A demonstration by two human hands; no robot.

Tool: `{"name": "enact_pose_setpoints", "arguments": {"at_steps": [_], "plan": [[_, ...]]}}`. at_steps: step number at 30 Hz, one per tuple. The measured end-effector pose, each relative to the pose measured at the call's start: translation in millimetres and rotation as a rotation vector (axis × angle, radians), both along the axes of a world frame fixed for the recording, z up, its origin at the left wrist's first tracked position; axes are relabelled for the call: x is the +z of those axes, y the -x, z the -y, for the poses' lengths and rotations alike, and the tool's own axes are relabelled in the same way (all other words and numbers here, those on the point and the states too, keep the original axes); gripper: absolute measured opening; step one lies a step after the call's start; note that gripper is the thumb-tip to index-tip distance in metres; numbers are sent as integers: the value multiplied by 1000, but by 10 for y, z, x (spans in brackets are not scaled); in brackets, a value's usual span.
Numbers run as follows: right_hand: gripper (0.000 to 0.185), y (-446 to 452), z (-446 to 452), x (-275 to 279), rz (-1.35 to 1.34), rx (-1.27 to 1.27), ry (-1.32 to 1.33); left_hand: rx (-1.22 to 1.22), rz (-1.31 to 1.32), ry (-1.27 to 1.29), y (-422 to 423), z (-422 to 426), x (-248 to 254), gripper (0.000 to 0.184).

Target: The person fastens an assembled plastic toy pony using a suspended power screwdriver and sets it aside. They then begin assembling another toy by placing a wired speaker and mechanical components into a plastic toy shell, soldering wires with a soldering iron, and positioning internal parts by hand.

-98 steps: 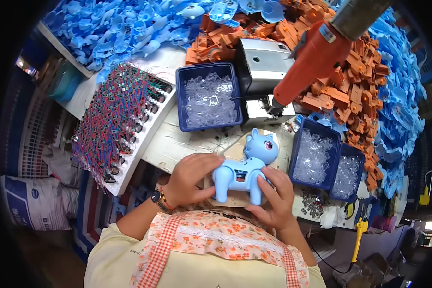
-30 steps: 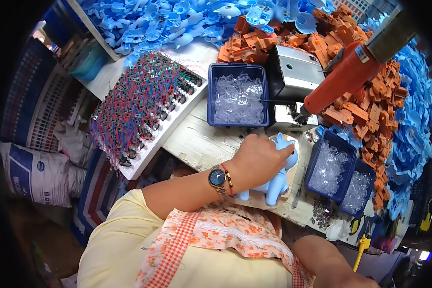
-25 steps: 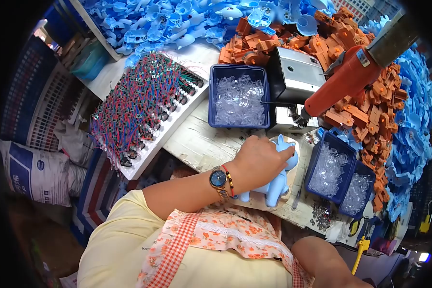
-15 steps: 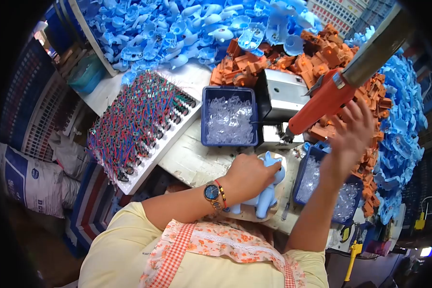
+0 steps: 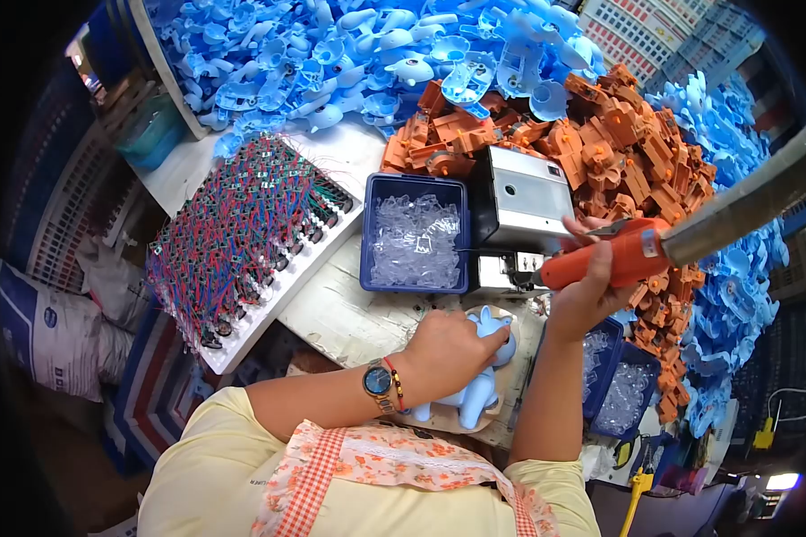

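the right hand point(image 5: 587, 295) has just got hold of the red tool point(image 5: 640, 253), so now one hand has the toy point(image 5: 482, 394) and the other has the tool. its fingers are curled round the tool, though the tool hides some of them. the tip points left, near the small metal box point(image 5: 497, 271). the left hand point(image 5: 446, 353) is bent over the toy, part closed, with a finger and thumb by its head (i can't tell how tight). the toy lies on the pale board point(image 5: 513, 380) at the near side of the table point(image 5: 318, 313), right of the middle. the sack point(image 5: 49, 336) on the left has blue print and the shirt point(image 5: 201, 465) has tiny letters, but both are too small or blurry to read.
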State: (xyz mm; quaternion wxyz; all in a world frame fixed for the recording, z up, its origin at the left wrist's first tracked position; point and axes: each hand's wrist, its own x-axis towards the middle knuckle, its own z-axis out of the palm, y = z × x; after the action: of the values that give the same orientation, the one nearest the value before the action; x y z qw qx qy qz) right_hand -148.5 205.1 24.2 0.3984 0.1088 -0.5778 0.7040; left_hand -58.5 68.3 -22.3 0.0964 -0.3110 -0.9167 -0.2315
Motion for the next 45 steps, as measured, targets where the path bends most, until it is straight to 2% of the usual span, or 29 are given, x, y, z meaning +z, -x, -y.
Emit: {"name": "enact_pose_setpoints", "arguments": {"at_steps": [3, 4, 7, 13, 17, 18, 21, 26, 29, 30, 33, 36, 40, 43, 45], "plan": [[35, -27, -119, 25, -15, 275, -67, 17, -36, -21, -13, -18, -60, 40], [31, -90, -125, 59, 30, 294, -28, 14, -39, -29, -11, -18, -66, 40], [36, -157, -157, 68, 26, 291, -36, 5, -18, -11, -3, -6, -27, 40], [45, -300, -145, 105, 214, 351, -31, -4, -20, -13, -3, -4, -28, 39], [43, -286, -117, 60, 178, 352, -21, -6, -43, -4, -5, -7, -39, 40], [54, -285, -131, 43, 221, 305, -108, -5, -38, -1, -5, -6, -34, 40], [53, -291, -140, 32, 214, 328, -133, -9, -27, -1, -5, 0, -19, 40], [36, -274, -110, -100, 216, 367, -76, -38, -10, -37, 9, 6, -13, 41], [35, -280, -130, -124, 253, 397, -16, -46, -1, -30, 17, 11, 10, 42], [37, -265, -159, -140, 207, 411, -77, -47, -8, -25, 16, 14, 10, 43], [37, -295, -176, -29, 318, 426, -111, -21, -23, -18, -9, 21, 38, 40], [36, -303, -133, 121, 292, 390, -69, 20, 14, -61, -29, 44, 34, 36], [32, -212, -89, 80, 37, 172, -35, 29, -16, -98, -35, 52, 8, 33], [30, -145, -114, 9, 28, 216, -15, 24, -19, -81, -21, 43, 8, 33], [31, -199, -212, 54, 213, 273, -85, 25, -1, -67, -26, 43, 22, 33]]}}
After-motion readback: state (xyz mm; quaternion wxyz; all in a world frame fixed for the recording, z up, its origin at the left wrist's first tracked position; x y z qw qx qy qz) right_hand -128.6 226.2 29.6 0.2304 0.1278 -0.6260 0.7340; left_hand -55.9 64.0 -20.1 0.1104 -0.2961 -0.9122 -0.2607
